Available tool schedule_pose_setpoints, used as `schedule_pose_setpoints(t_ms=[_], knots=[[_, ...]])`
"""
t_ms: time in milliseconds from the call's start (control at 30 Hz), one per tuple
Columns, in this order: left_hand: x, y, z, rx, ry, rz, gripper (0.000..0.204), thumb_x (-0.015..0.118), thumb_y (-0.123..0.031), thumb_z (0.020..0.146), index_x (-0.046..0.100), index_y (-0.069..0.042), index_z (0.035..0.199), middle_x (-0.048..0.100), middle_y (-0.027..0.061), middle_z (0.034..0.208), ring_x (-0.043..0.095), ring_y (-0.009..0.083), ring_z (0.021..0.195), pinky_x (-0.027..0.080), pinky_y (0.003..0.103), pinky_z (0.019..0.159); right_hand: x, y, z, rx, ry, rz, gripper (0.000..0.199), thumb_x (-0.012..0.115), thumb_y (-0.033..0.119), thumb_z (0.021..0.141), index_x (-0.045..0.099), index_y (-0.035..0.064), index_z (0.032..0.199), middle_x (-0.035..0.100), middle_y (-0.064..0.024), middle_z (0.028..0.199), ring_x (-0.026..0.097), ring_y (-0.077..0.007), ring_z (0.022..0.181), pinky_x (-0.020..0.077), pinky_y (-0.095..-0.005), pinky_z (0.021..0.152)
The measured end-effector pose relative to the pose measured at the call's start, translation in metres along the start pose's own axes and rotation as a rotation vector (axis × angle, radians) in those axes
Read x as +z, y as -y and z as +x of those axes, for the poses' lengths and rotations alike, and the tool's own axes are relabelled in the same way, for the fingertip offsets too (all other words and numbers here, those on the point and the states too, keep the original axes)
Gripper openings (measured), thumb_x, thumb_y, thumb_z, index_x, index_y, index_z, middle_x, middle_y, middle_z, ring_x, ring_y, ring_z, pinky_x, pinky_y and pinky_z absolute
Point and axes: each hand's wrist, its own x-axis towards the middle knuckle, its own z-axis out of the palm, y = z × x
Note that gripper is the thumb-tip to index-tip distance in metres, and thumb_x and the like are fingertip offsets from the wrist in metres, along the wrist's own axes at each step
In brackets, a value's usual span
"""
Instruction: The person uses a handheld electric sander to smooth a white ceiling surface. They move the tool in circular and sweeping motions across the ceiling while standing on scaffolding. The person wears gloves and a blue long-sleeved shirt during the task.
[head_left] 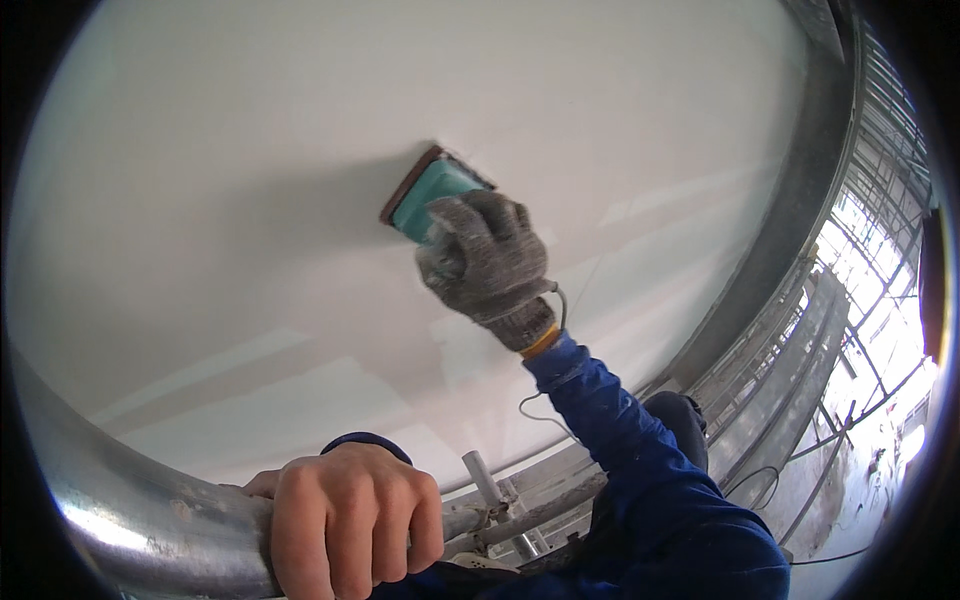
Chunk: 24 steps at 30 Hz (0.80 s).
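Observation:
My right hand (485, 255), in a grey knit glove with a yellow cuff edge, is closed around a green sanding block (440, 190). The block has a dark brown edge and lies against a large pale wall panel (250, 120). Part of the block is hidden under the glove. Bare and ungloved, my left hand (355, 515) is wrapped round a thick metal pipe (160, 515) at the lower left.
A grey beam (775, 230) borders the panel on the right. Beyond it are metal planks (800, 350) and scaffold bars in bright light. A short pipe with a clamp (485, 480) stands beside my left hand. A thin cable (535, 410) hangs near my right sleeve.

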Motion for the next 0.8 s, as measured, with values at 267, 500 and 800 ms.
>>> schedule_pose_setpoints(t_ms=[267, 500, 800], knots=[[-0.008, 0.005, -0.004, 0.013, 0.055, -0.06, 0.014, 0.056, -0.016, 0.086, 0.057, -0.006, 0.077, 0.054, 0.0104, 0.054, 0.047, 0.02, 0.039, 0.038, 0.031, 0.043, -0.019, -0.012, 0.032, 0.192, 0.065, -0.045, 0.054, 0.079, 0.028, 0.066, 0.06, 0.0221, 0.116, 0.056, -0.0101, 0.111, 0.059, -0.0331, 0.094, 0.0565, -0.0441, 0.067], [-0.002, 0.002, 0.0, -0.026, 0.015, -0.017, 0.014, 0.059, -0.019, 0.085, 0.059, -0.006, 0.079, 0.056, 0.0102, 0.057, 0.049, 0.021, 0.042, 0.041, 0.032, 0.045, -0.022, -0.031, 0.013, 0.151, 0.0, -0.048, 0.057, 0.079, 0.027, 0.066, 0.057, 0.0203, 0.119, 0.055, -0.0112, 0.112, 0.058, -0.0339, 0.096, 0.0557, -0.0444, 0.069], [-0.002, 0.003, -0.003, -0.002, -0.007, 0.007, 0.013, 0.056, -0.017, 0.084, 0.058, -0.006, 0.078, 0.055, 0.0106, 0.056, 0.047, 0.0207, 0.04, 0.038, 0.031, 0.044, -0.01, -0.014, 0.007, 0.121, 0.038, -0.012, 0.053, 0.079, 0.03, 0.067, 0.06, 0.0214, 0.115, 0.056, -0.0084, 0.111, 0.059, -0.0308, 0.097, 0.0566, -0.0432, 0.07]])
